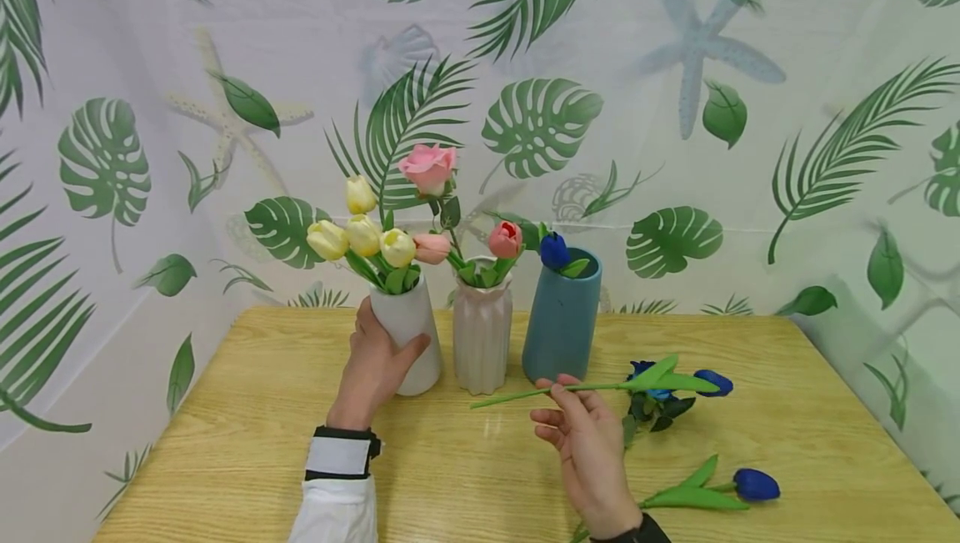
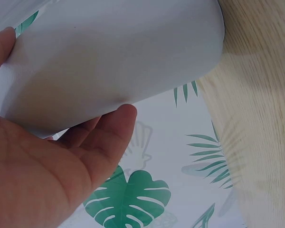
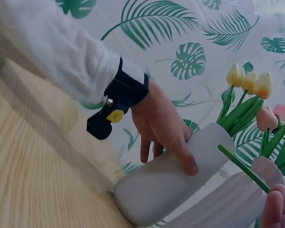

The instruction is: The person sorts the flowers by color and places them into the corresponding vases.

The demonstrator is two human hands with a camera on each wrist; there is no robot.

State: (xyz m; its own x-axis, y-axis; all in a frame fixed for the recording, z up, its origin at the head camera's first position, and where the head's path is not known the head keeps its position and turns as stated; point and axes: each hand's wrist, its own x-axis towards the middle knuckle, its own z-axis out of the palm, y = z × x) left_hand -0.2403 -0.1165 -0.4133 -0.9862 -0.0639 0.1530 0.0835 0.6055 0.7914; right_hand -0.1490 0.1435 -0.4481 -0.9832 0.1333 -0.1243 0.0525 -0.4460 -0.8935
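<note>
At the left, a smooth white vase full of pale yellow tulips stands on the table. My left hand grips its side, thumb in front; the left wrist view shows fingers curved about the vase. My right hand pinches the green stem of a blue tulip between thumb and fingers, with the bud pointing right and the cut end left. This stem lies level in front of the teal vase, which holds another blue tulip.
Between those vases stands a fluted whitish vase with a pink rose and pink tulips. Right of my right hand, a blue flower with dark leaves and another blue tulip lie on the wooden table. A leaf-printed cloth hangs behind.
</note>
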